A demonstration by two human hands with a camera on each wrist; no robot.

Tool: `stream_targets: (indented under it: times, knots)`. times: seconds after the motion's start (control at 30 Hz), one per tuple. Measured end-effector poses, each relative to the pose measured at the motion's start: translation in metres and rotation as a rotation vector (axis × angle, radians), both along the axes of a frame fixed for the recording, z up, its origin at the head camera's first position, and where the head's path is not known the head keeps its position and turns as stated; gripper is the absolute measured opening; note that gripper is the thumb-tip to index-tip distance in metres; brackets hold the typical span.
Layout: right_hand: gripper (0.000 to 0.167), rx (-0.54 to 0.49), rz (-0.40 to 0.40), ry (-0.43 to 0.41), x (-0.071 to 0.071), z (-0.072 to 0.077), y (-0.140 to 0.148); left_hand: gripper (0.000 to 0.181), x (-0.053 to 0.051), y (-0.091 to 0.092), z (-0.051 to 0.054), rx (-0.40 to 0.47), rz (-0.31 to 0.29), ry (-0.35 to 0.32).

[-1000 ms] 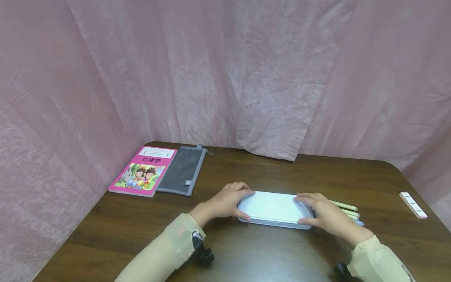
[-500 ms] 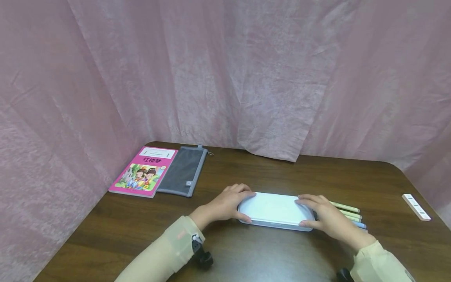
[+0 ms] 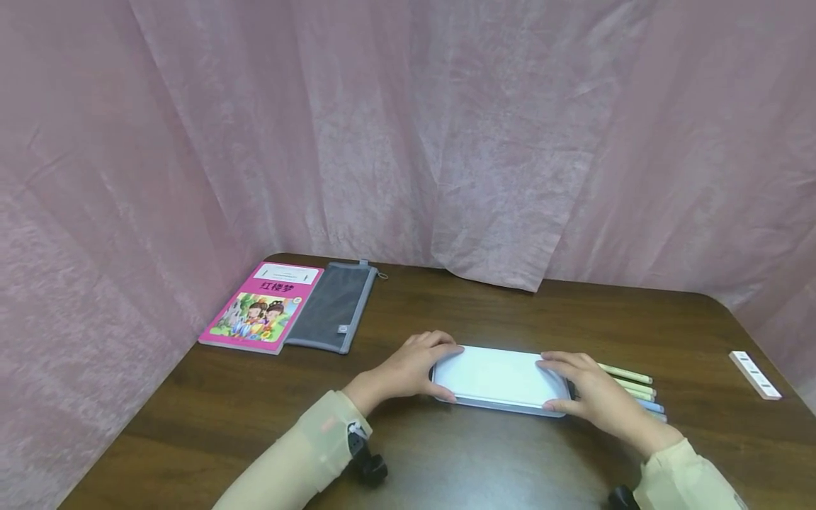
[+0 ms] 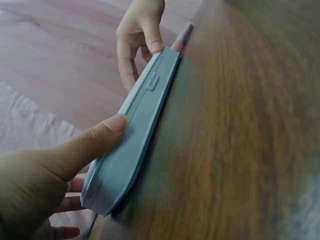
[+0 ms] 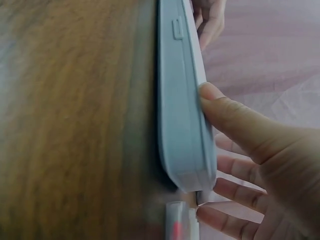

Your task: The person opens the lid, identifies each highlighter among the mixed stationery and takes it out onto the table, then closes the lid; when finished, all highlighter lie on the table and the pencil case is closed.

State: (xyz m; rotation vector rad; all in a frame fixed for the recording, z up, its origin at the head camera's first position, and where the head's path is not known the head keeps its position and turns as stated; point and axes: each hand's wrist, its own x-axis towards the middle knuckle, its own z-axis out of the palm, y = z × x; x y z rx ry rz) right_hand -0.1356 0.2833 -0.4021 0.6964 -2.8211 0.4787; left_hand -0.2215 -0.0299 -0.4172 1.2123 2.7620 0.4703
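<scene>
A flat pencil case [image 3: 500,377] with a white lid and a grey-blue base lies on the table, its lid down on the base. Its latch [image 4: 153,82] shows on the near side in the left wrist view. My left hand [image 3: 413,365] grips the left end, thumb on the near edge and fingers at the far side. At the right end my right hand [image 3: 594,395] holds the case the same way, thumb [image 5: 212,92] along the lid's edge. Just beyond that hand lie several pens, among them a green one [image 3: 626,373] and a blue one [image 3: 650,406], partly hidden by it.
A pink picture-covered book [image 3: 258,312] lies at the table's left, overlapping or touching a grey mesh zip pouch [image 3: 334,304]. Near the right edge lies a white strip [image 3: 755,375] with small marks. A pink curtain [image 3: 382,142] hangs behind the wooden table [image 3: 497,460].
</scene>
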Motion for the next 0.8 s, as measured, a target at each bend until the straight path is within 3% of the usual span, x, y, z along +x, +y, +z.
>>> stream_targets:
  times: [0.4,0.67,0.8]
  knots:
    - [0.060,-0.009,-0.005,-0.050,-0.003,0.008,0.000,0.079,0.003,0.000,0.005,-0.008,-0.019,0.051]
    - [0.056,-0.053,-0.020,-0.043,-0.007,0.012,-0.002,0.080,-0.004,-0.003,0.004,0.016,0.026,0.055]
    - [0.058,-0.047,-0.037,-0.048,-0.012,0.014,0.000,0.080,-0.010,-0.004,0.004,0.021,0.047,0.113]
